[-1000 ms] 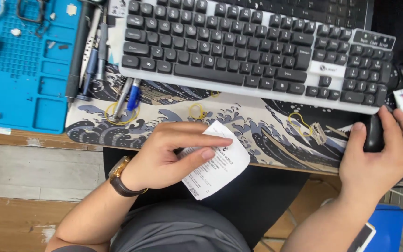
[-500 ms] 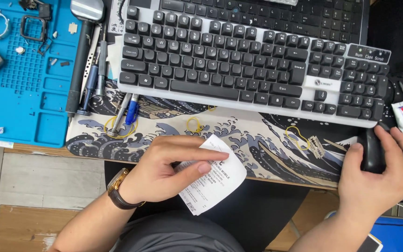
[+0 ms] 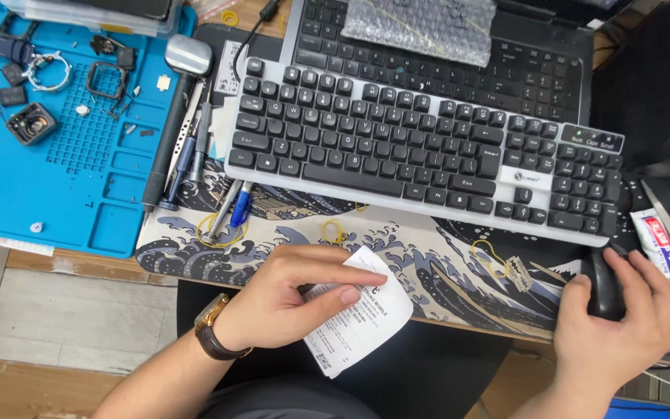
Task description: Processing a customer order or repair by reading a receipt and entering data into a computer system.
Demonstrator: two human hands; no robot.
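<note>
Two hands: left hand (image 3: 288, 306) pinching creased paper slip (image 3: 360, 322), right hand (image 3: 614, 326) over smooth black mouse (image 3: 603, 291).

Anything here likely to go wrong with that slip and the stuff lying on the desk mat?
A bare razor blade lies on the wave-print mat near the right hand on the black mouse; it might cut a finger. The left hand holds the paper slip past the desk edge, where it may drop.
</note>
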